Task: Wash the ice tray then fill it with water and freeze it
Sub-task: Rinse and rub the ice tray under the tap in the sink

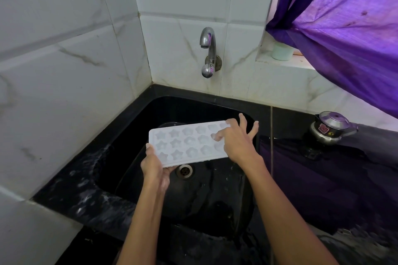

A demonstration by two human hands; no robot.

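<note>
A person stood at a black sink (243,189) with both forearms reaching in from six o'clock, washing not yet plainly finished. The left hand (154,168) gripped the near-left corner of a white ice tray (185,144), thumb on the rim and fingers curled beneath, at about eight o'clock of the tray. The tray was held in the air above the basin, roughly level and open side up, its star and flower moulds facing the camera; the drain (184,170) showed just below its near edge. The right hand (237,140) lay over the tray's end at three o'clock, fingers spread wide, with one fingertip pressed into a mould as if rubbing it.

Judging by that rubbing, the job appeared to be at the washing stage. Whether the moulds held any water could not be told. Wet streaks glistened on the sink rim (90,180) at nine o'clock.

Farther back, at twelve o'clock, the tap (208,49) stood on the tiled wall with no stream visible, so rinsing, filling and freezing all seemed still ahead. A small metal kettle (330,127) sat on the counter at two o'clock, and a purple curtain (344,28) hung beyond it.
</note>
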